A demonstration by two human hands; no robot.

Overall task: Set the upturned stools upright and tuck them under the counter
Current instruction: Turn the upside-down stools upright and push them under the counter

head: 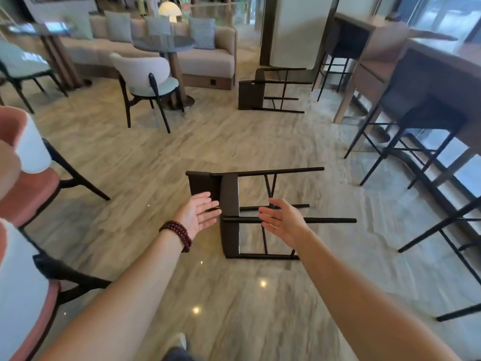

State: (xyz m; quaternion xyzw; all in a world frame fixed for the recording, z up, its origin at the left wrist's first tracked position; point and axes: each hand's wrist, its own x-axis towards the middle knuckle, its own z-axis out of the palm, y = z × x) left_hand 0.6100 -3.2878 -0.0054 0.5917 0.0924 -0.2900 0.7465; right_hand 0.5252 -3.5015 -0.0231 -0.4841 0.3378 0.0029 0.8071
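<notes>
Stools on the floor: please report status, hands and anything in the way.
Left hand, right hand open, over near stool, no grip. Near stool and far stool lie on their sides. Upright stools stand at counter.

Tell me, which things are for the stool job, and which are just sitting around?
For the job: the near tipped stool, the far tipped stool, the counter, and the left hand and right hand, both open and held out over the near one.
Just sitting around: the sofa, the round table, the grey chair, the pink chair, the lamp.
</notes>
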